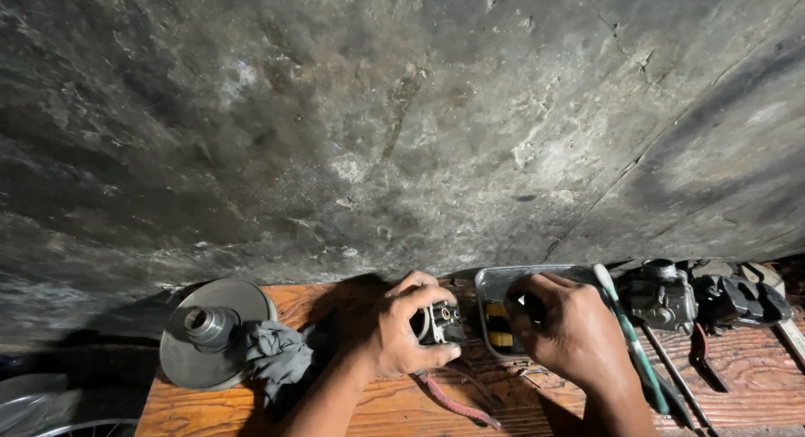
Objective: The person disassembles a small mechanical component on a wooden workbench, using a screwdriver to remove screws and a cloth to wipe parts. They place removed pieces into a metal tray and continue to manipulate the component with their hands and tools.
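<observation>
My left hand (401, 330) grips a small dark metal engine part (442, 323) with brass fittings, held just above a wooden bench (210, 408). My right hand (570, 332) reaches into a shallow metal tray (495, 279) and pinches something small and dark whose shape I cannot make out. Yellow-and-black pieces (498, 326) lie inside the tray, partly hidden by that hand. Pliers with red handles (457, 399) lie on the bench below my left hand.
A round metal pulley disc (210, 328) with a hub sits at the bench's left, a grey rag (277, 357) against it. A green-and-white toothbrush (631, 336), a carburetor body (662, 296) and dark parts (742, 296) lie at the right. A stained concrete wall (402, 118) rises behind.
</observation>
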